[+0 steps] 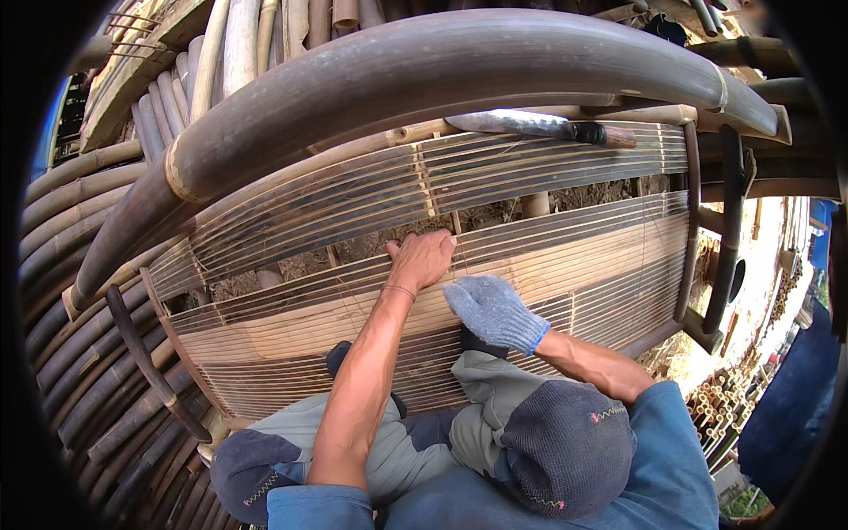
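I sit on a bamboo bench seat made of long thin slats [565, 265]. My bare left hand [424, 259] is at the edge of a long gap in the seat. Its fingers curl down over the slat edge, and their tips are partly hidden. Just right of it, my right hand [495, 311], in a grey knitted glove, rests low over the pale slats with its fingers together. What either hand pinches, if anything, is hidden. Thin ties cross the slats near both hands. A large knife [521, 124] with a wooden handle lies on the seat's far side.
A thick dark bamboo pole [397, 66] arches across the far side of the bench. Curved bamboo poles [88, 353] are stacked at the left, with more poles [238, 44] at the back. Cut bamboo ends [729, 402] are piled at the right. My knees [565, 442] are close to the hands.
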Available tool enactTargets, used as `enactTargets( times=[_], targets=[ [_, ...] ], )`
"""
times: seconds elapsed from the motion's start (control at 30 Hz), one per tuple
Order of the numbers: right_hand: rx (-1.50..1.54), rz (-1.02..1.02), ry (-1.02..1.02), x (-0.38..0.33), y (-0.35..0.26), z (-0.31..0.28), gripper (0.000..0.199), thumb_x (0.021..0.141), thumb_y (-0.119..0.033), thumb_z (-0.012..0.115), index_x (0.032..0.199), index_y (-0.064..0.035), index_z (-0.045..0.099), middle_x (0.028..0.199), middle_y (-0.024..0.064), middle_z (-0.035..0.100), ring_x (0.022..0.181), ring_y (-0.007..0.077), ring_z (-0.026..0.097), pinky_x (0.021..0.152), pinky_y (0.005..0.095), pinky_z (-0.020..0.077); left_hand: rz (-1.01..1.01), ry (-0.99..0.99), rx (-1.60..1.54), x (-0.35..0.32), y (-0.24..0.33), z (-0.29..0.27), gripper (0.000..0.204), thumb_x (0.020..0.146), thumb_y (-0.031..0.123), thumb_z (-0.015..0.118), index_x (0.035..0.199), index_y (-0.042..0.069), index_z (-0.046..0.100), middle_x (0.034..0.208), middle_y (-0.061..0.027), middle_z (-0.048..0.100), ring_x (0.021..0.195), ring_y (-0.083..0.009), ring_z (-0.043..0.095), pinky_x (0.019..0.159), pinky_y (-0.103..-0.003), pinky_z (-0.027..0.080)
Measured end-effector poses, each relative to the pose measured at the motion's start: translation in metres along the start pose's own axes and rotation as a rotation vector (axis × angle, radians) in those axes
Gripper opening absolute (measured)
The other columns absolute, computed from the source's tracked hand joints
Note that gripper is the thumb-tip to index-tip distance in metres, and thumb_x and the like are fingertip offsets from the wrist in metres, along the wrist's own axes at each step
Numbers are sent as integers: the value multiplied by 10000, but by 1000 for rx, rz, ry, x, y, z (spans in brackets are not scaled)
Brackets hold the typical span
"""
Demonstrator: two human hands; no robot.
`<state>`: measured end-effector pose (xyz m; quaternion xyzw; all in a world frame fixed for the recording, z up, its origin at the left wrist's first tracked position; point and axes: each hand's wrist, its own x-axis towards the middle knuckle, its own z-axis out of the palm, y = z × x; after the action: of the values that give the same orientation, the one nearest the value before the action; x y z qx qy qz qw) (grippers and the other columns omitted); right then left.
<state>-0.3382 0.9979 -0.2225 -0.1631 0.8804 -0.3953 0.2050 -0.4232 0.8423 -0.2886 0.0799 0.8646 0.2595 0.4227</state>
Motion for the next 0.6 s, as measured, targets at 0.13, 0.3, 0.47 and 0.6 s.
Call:
enactTargets(
  times=[0.13,0.3,0.47,0.6],
  targets=[
    [155,163,-127,-17,12,-11,176,895,-144,555,1001,-7,587,832,188,636,758,382,638,651,467,511,-74,-52,-15,4,3,-4,402,1012,436,369,1032,185,681,1003,-124,715,1033,-394,615,949,-601,258],
    [374,409,-34,-52,48,-36,476,1014,-350,460,739,11,607,654,159,561,642,260,547,650,400,450,-57,62,-27,-1,1,1,480,1000,438,405,1230,100,657,1122,-151,703,1077,-383,609,1001,-615,231],
    [580,575,-96,-54,89,-34,442,1000,-381,508,807,-2,630,671,72,575,633,172,535,620,332,449,199,419,-254,-26,-10,-1,315,932,216,556,1158,10,634,1077,-156,654,1047,-343,602,974,-475,412],
    [1101,590,232,-87,147,-67,330,973,-292,596,1024,24,679,826,68,675,711,151,651,658,267,529,473,431,252,-73,-41,-35,253,858,42,566,1093,86,648,1083,-85,590,1075,-280,564,923,-406,467]
  ],
)
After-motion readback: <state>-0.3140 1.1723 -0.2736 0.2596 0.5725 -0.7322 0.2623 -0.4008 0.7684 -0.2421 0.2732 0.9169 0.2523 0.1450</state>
